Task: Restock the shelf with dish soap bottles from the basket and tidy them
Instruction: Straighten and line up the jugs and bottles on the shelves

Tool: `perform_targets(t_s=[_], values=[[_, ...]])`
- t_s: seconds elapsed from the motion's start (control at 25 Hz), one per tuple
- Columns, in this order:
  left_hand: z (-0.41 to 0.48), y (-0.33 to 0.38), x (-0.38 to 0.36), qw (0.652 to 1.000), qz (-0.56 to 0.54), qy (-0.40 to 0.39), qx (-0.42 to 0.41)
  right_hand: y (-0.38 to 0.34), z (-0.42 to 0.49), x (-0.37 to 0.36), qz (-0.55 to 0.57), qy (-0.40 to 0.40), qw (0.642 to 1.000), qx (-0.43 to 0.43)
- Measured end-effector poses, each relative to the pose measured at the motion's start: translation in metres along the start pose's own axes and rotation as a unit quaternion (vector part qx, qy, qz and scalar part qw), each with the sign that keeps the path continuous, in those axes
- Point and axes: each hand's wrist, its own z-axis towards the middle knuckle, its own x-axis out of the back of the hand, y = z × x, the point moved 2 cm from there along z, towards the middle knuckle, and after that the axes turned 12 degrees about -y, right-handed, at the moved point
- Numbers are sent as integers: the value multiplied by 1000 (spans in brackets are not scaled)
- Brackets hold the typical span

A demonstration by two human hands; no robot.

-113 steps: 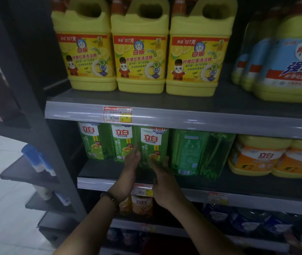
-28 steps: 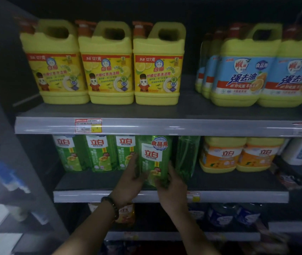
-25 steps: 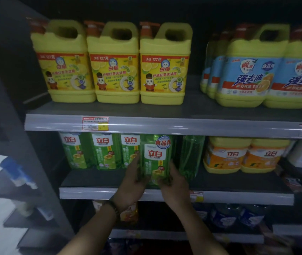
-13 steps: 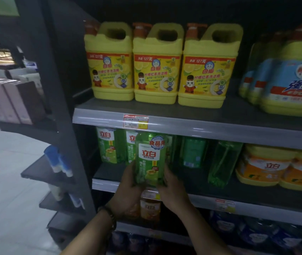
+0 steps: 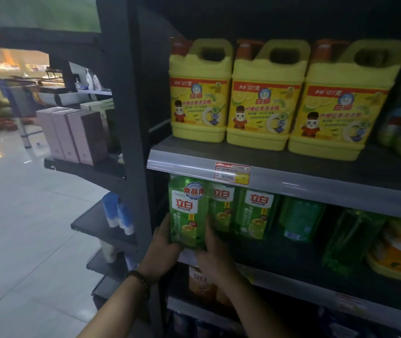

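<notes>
Right now you hold one green dish soap bottle (image 5: 188, 213) upright between your two hands, with its label facing you. Your left hand (image 5: 164, 242) curls its fingers round the bottle's lower left side. Your right hand (image 5: 215, 250) curls round its lower right side, so both hands are clamped on it.

The bottle is at the front edge of the middle shelf (image 5: 297, 257), at the far left end. You cannot tell if its bottom rests on the shelf or hangs just above it.

Just right of your right fingers stands a second green bottle (image 5: 221, 208), and a third green bottle (image 5: 255, 213) is next to that. Farther right of your fingers, a turned-round bottle (image 5: 299, 219) shows its back, and a clear green bottle (image 5: 350, 237) leans over. Past those sits an orange tub (image 5: 399, 252).

Above your fingers runs a shelf rail (image 5: 316, 189) with a red and yellow price tag (image 5: 232, 173). Over that stand three big yellow jugs (image 5: 265, 98) in a row. Below your left fingers, a dark bead bracelet (image 5: 138, 280) rings your wrist.
</notes>
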Motion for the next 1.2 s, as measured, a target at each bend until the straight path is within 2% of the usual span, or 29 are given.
perform_targets(t_s=[0.12, 0.28, 0.44, 0.6, 0.68, 0.76, 0.88, 1.04, 1.2], values=[[-2, -3, 11, 999, -33, 22, 30, -7, 11, -10, -5, -21, 1000, -14], [-2, -11, 15, 997, -22, 30, 65, -10, 21, -14, -36, -36, 998, -42], [-1, -3, 9, 998, 25, 44, 43, -17, 18, -14, -29, -46, 997, -63], [-3, -4, 15, 997, 53, 30, 51, -23, 12, -2, -13, -70, 996, -45], [-9, 2, 11, 994, 83, 32, 63, -23, 3, 7, 55, -62, 997, -9], [-16, 8, 2, 988, 116, 74, 68, -19, -16, 19, 99, -35, 994, 8], [-23, 15, -19, 985, 106, 123, 61, -6, -49, 37, 86, 41, 995, 11], [-18, 37, -77, 995, 103, 11, 5, 36, -101, 78, 75, 138, 987, -28], [-4, 54, -141, 993, 91, -76, -26, 74, -153, 138, 117, 235, 963, -64]])
